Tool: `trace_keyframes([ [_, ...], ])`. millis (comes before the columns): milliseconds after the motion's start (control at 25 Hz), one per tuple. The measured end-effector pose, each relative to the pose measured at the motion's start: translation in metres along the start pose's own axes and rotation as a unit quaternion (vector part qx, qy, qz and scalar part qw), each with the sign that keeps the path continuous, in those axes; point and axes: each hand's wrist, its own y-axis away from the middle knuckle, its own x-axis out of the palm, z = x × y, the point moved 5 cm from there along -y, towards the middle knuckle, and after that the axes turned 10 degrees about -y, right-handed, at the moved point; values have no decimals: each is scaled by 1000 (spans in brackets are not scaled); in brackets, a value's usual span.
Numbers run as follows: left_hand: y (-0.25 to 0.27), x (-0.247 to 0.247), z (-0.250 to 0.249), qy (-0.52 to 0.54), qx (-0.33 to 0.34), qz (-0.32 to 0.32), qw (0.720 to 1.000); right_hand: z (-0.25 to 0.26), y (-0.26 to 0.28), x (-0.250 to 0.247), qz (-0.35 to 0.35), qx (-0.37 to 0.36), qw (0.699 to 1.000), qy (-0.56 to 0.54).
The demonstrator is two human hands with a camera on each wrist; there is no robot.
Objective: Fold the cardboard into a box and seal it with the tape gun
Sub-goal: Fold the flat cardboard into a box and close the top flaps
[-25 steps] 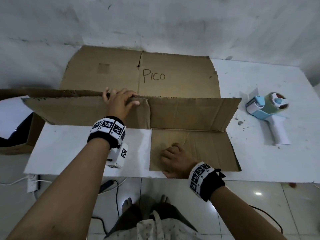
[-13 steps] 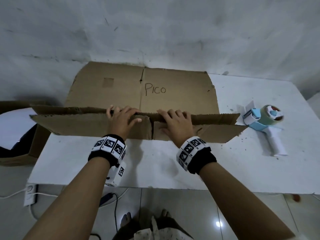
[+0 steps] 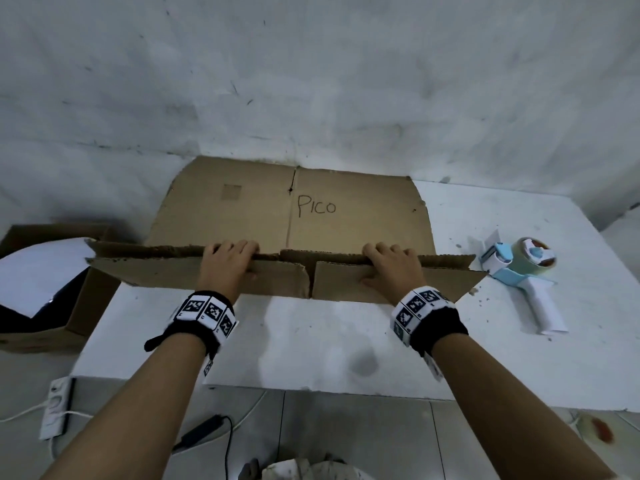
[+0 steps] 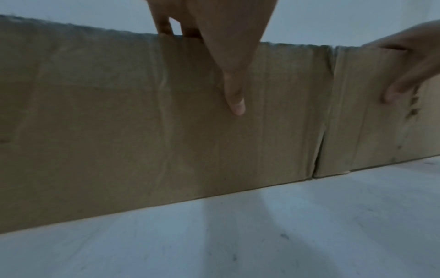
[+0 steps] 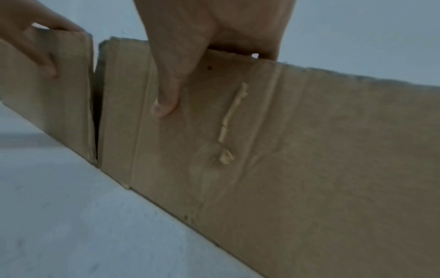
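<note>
A brown cardboard sheet (image 3: 346, 209) marked "PICO" lies on the white table (image 3: 311, 341) against the wall. Its two near flaps stand upright with a slit between them. My left hand (image 3: 230, 261) grips the top edge of the left flap (image 3: 166, 275), fingers hooked over the edge and thumb on the near face. My right hand (image 3: 391, 265) grips the right flap (image 3: 346, 282) the same way. The left wrist view shows the left hand (image 4: 228, 56) on its flap (image 4: 119, 122). The right wrist view shows the right hand (image 5: 190, 56) on its flap (image 5: 309, 150). The tape gun (image 3: 523, 271) lies on the table right of the cardboard, untouched.
An open cardboard box (image 3: 69, 317) with something dark and something white inside stands left of the table, below its level. A power strip (image 3: 57, 407) and cables lie on the tiled floor under the near table edge. The wall (image 3: 311, 81) rises directly behind the cardboard.
My right hand left the flap lying flat on the table, raised it upright beside the left flap, then slid right along its top edge. My left hand kept its hold.
</note>
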Motion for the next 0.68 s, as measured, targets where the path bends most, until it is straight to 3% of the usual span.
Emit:
trace_keyframes([
  [160,6,-15,12,-9,-9,14,1000,-3,15,-19,-16,-12,999,-34],
  [320,-21,-81,28,2,-12,-64,998,3,2,-95,-34,-38,998,-38],
  [520,-52,-194,41,-4,-55,-238,970,10,-5,-231,-198,-72,977,9],
  [680,-60,-258,37,-10,-54,-321,945,11,8,-301,-303,-49,951,23],
])
